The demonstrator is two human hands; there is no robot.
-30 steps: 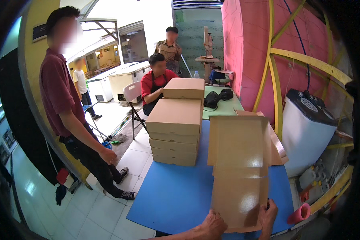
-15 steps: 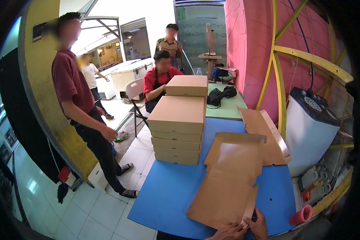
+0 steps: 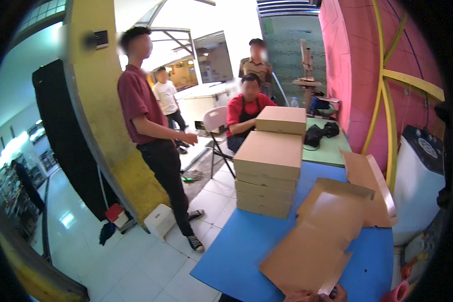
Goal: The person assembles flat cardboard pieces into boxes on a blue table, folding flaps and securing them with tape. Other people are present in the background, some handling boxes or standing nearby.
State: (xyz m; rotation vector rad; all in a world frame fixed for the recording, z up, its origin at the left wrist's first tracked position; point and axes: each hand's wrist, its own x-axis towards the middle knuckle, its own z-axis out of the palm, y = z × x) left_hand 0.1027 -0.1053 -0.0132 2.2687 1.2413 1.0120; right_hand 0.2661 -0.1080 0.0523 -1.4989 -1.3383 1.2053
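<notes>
Two hands show only as fingertips at the lower edge: the left hand (image 3: 299,296) and right hand (image 3: 337,293) meet at the near edge of a flat brown cardboard box blank (image 3: 319,241), which lies unfolded on the blue worktop (image 3: 236,251) with one flap raised at its far end. Each grip seems pinched on the blank's near corner, though I cannot tell how firmly. Behind it, a stack of closed cardboard boxes (image 3: 269,173) sits squared at the worktop's far left, apparently to keep space near the hands. More flat blanks (image 3: 370,186) lean to the right. Three people (image 3: 151,136) wait beyond
</notes>
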